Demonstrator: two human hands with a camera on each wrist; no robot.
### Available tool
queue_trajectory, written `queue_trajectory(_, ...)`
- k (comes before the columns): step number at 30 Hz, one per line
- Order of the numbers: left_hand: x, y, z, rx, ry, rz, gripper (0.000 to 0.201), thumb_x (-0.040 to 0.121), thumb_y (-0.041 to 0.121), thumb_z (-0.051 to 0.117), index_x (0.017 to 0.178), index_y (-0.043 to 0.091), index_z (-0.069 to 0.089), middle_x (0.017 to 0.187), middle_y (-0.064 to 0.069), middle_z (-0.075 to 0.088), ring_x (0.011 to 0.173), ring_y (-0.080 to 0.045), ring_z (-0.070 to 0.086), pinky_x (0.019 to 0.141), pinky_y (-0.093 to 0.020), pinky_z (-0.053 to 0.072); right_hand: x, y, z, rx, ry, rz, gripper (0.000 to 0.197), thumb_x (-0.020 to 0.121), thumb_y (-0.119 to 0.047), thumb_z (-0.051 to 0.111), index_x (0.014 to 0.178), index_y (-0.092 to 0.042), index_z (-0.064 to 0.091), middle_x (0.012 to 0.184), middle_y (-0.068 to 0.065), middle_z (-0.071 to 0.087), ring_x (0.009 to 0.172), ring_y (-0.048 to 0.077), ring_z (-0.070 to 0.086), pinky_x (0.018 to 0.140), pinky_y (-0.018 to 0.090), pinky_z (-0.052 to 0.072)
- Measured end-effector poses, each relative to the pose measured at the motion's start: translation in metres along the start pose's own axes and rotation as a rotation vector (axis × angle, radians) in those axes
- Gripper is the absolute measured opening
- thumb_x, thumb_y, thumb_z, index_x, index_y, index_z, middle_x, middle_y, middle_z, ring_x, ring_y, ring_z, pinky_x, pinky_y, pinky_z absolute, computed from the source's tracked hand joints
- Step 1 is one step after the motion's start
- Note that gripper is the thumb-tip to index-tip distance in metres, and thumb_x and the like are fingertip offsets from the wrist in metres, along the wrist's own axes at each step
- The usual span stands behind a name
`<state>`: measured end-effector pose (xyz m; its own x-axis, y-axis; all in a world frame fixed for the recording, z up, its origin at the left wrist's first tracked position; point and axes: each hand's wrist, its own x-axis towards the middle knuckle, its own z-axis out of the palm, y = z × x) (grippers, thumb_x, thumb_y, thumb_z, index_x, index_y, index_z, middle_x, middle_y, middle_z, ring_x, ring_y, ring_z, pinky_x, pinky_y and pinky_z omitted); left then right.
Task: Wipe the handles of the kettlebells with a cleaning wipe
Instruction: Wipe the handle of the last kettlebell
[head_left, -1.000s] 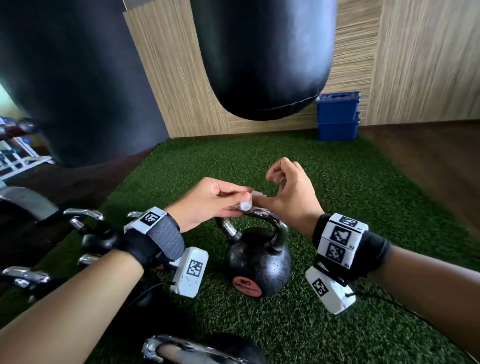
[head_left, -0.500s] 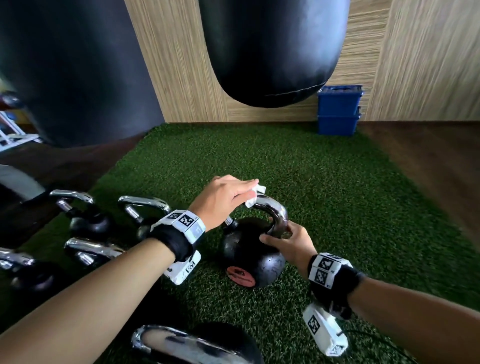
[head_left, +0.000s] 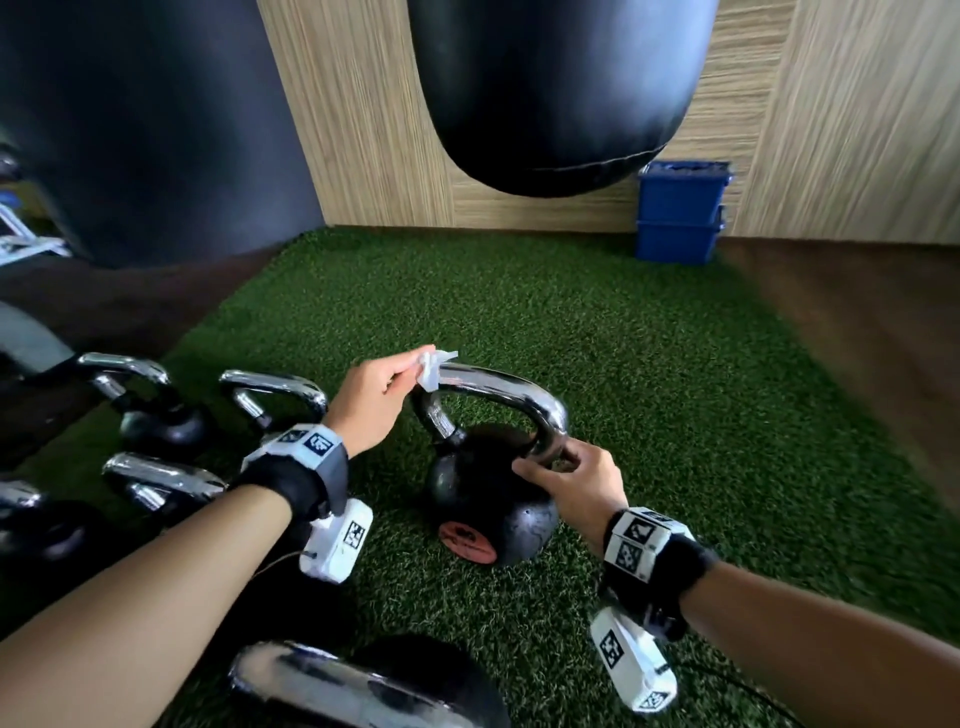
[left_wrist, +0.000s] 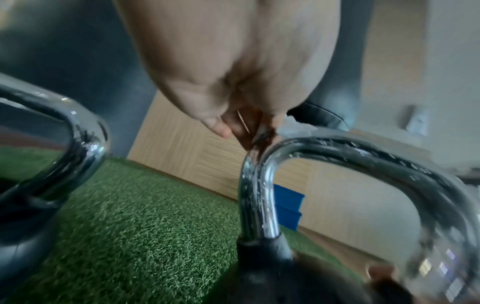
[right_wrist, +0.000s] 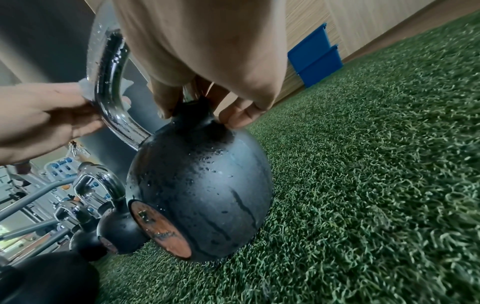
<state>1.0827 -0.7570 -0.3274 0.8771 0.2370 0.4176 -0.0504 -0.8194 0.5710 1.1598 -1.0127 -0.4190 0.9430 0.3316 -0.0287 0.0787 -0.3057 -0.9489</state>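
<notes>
A black kettlebell (head_left: 488, 499) with an orange label and a chrome handle (head_left: 498, 384) stands on the green turf, wet with drops (right_wrist: 202, 181). My left hand (head_left: 374, 400) pinches a small white wipe (head_left: 431, 369) against the top left of that handle; the wipe (right_wrist: 85, 88) wraps around the bar. My right hand (head_left: 576, 483) grips the base of the handle's right leg, where it meets the ball, fingers (right_wrist: 239, 115) curled around it. In the left wrist view the handle (left_wrist: 337, 156) arches under my left hand (left_wrist: 233, 82).
Several more chrome-handled kettlebells (head_left: 161, 415) stand in rows to the left and one (head_left: 353, 686) lies just below. Two black punching bags (head_left: 550, 93) hang above the turf. Stacked blue bins (head_left: 680, 213) sit at the wooden wall. Dark wood floor lies to the right.
My hands came apart: the right one dropped from the wipe to grip the handle's right base. The left one carried the wipe onto the handle top and slid it left.
</notes>
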Motion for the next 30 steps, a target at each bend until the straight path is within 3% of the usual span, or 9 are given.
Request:
queue_trajectory(1, 0.003, -0.001, -0.001, -0.048, -0.033, -0.035, 0.034, 0.106, 0.014, 0.05, 0.137, 0.017, 0.063, 0.132, 0.007, 0.066, 0.113, 0.0, 0.065, 0.103, -0.018, 0.046, 0.0, -0.001, -0.001, 0.002, -0.011, 0.006, 0.029, 0.062, -0.052, 0.088, 0.084, -0.038, 0.075, 0.086, -0.011, 0.076, 0.08, 0.009, 0.073, 0.072, 0.036, 0.064)
queue_trajectory(3, 0.007, -0.003, -0.004, -0.075, -0.086, -0.055, 0.033, 0.107, 0.011, 0.049, 0.136, 0.012, 0.064, 0.139, 0.005, 0.062, 0.13, -0.007, 0.057, 0.109, -0.014, 0.038, -0.003, -0.003, -0.002, -0.003, -0.027, 0.016, 0.032, 0.063, -0.052, 0.088, 0.088, -0.035, 0.076, 0.09, -0.01, 0.076, 0.082, 0.01, 0.073, 0.074, 0.036, 0.064)
queue_trajectory(10, 0.001, -0.028, 0.009, -0.095, -0.032, -0.157, 0.033, 0.105, 0.009, 0.051, 0.133, 0.015, 0.067, 0.125, 0.011, 0.066, 0.114, -0.005, 0.062, 0.083, 0.002, 0.038, -0.004, -0.006, -0.004, -0.018, -0.039, 0.027, 0.038, 0.063, -0.055, 0.086, 0.094, -0.035, 0.075, 0.095, -0.01, 0.075, 0.085, 0.009, 0.072, 0.074, 0.035, 0.064)
queue_trajectory(19, -0.018, -0.051, 0.039, -0.244, 0.045, -0.377, 0.03, 0.099, 0.008, 0.061, 0.125, 0.017, 0.072, 0.105, 0.004, 0.074, 0.093, -0.016, 0.067, 0.092, -0.037, 0.053, -0.003, -0.005, -0.004, -0.017, -0.039, 0.018, 0.044, 0.062, -0.053, 0.088, 0.098, -0.031, 0.075, 0.099, -0.009, 0.075, 0.084, 0.007, 0.072, 0.068, 0.026, 0.063)
queue_trajectory(22, -0.032, -0.054, 0.054, -0.174, -0.053, -0.385, 0.016, 0.095, 0.012, 0.068, 0.104, 0.021, 0.077, 0.087, -0.009, 0.073, 0.078, -0.019, 0.056, 0.072, -0.03, 0.042, -0.004, -0.008, -0.004, -0.044, -0.03, 0.009, 0.04, 0.064, -0.05, 0.088, 0.094, -0.03, 0.073, 0.096, -0.01, 0.073, 0.086, 0.007, 0.07, 0.073, 0.029, 0.062)
queue_trajectory(24, -0.036, -0.052, 0.056, -0.132, -0.118, -0.378, 0.015, 0.095, 0.015, 0.068, 0.103, 0.023, 0.078, 0.085, -0.011, 0.073, 0.075, -0.016, 0.053, 0.068, -0.03, 0.037, -0.005, -0.012, -0.005, -0.044, -0.052, 0.021, 0.037, 0.066, -0.046, 0.089, 0.093, -0.028, 0.071, 0.098, -0.008, 0.073, 0.087, 0.009, 0.07, 0.074, 0.03, 0.062)
queue_trajectory(26, -0.032, -0.047, 0.05, -0.203, -0.202, -0.436, 0.014, 0.089, 0.027, 0.073, 0.099, 0.018, 0.079, 0.096, -0.018, 0.076, 0.08, -0.019, 0.059, 0.079, -0.035, 0.049, -0.005, -0.018, -0.007, -0.026, -0.114, 0.06, 0.051, 0.069, -0.04, 0.088, 0.111, -0.021, 0.067, 0.109, 0.001, 0.071, 0.095, 0.015, 0.069, 0.07, 0.025, 0.061)
queue_trajectory(28, -0.027, -0.043, 0.043, -0.327, -0.248, -0.512, 0.038, 0.082, 0.043, 0.073, 0.098, 0.01, 0.079, 0.105, -0.02, 0.075, 0.09, -0.025, 0.069, 0.097, -0.047, 0.053, -0.007, -0.024, -0.008, 0.046, -0.179, 0.118, 0.074, 0.075, -0.027, 0.086, 0.137, -0.01, 0.049, 0.126, 0.012, 0.063, 0.11, 0.025, 0.065, 0.069, 0.019, 0.058)
queue_trajectory(30, -0.025, -0.04, 0.038, -0.268, -0.255, -0.469, 0.05, 0.091, 0.049, 0.069, 0.096, 0.0, 0.075, 0.097, -0.022, 0.076, 0.094, -0.034, 0.073, 0.095, -0.048, 0.054, -0.011, -0.028, -0.007, 0.104, -0.216, 0.159, 0.085, 0.079, -0.015, 0.082, 0.147, -0.006, 0.032, 0.137, 0.019, 0.053, 0.124, 0.033, 0.056, 0.093, 0.036, 0.057)
